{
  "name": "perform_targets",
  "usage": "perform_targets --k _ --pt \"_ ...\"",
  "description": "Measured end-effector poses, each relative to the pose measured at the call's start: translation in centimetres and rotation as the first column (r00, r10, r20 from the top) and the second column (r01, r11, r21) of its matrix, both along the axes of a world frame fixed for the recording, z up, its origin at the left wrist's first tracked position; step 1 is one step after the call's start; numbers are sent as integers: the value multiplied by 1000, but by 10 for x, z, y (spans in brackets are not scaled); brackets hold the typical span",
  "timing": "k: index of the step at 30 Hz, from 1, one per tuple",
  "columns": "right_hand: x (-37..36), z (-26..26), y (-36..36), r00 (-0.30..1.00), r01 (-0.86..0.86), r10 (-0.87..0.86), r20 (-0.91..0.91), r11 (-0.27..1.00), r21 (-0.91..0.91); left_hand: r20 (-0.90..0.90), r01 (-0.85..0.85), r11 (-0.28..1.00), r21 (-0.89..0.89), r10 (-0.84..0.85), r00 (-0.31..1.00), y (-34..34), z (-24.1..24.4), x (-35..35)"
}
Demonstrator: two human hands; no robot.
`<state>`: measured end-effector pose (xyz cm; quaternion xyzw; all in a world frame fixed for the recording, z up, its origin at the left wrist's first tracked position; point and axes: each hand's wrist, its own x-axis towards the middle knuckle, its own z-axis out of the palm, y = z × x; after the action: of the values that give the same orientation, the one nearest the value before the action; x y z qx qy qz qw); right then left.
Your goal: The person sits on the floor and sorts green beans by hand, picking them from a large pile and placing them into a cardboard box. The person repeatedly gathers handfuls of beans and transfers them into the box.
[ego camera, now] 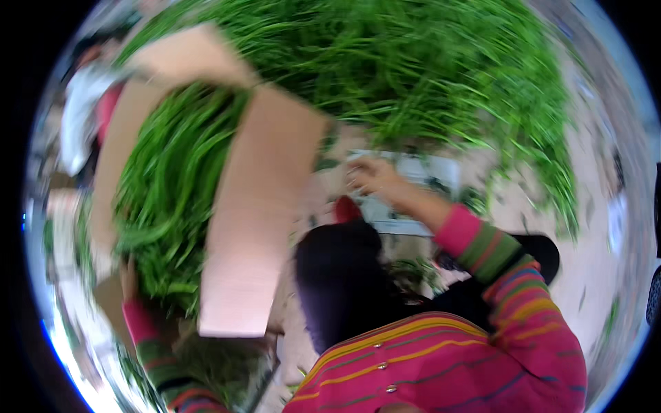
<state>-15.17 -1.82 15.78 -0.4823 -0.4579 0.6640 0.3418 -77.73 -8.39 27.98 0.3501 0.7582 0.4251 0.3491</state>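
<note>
An open cardboard box [258,206] stands at my left, its flaps folded outward, filled with long green leafy stalks [181,155]. My left hand [129,279] is at the near left edge of the box, beside the stalks; its fingers are largely hidden, so I cannot tell whether it grips anything. My right hand [369,178] is raised over a pale printed sheet [434,170] on the floor, right of the box. Its fingers are blurred and slightly curled, with nothing seen in them.
A large heap of green stalks [392,62] spreads beyond the box. Loose leaves lie on the floor [583,268]. A container with greens [222,361] stands at the lower left. Another person [85,108] is at the far left. My bent knee [335,273] is between my arms.
</note>
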Motion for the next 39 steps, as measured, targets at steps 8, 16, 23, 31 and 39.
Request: perform_targets --k 8,16,23,31,39 --pt "70 -135 -42 972 187 -167 169 976 -114 -850 -121 949 -292 -199 487 5 28 -72" --pt "157 -184 40 631 471 -608 482 794 384 -616 801 512 310 -533 580 84 9 400" --pt "191 -191 163 451 295 -623 639 780 552 -203 957 285 -53 -941 269 191 -225 602" --pt "234 -254 114 269 44 -464 844 881 470 -485 931 205 -302 -874 35 217 -351 656" --pt "275 -221 111 95 -145 -583 807 794 591 -193 941 314 -131 -939 286 194 -365 612"
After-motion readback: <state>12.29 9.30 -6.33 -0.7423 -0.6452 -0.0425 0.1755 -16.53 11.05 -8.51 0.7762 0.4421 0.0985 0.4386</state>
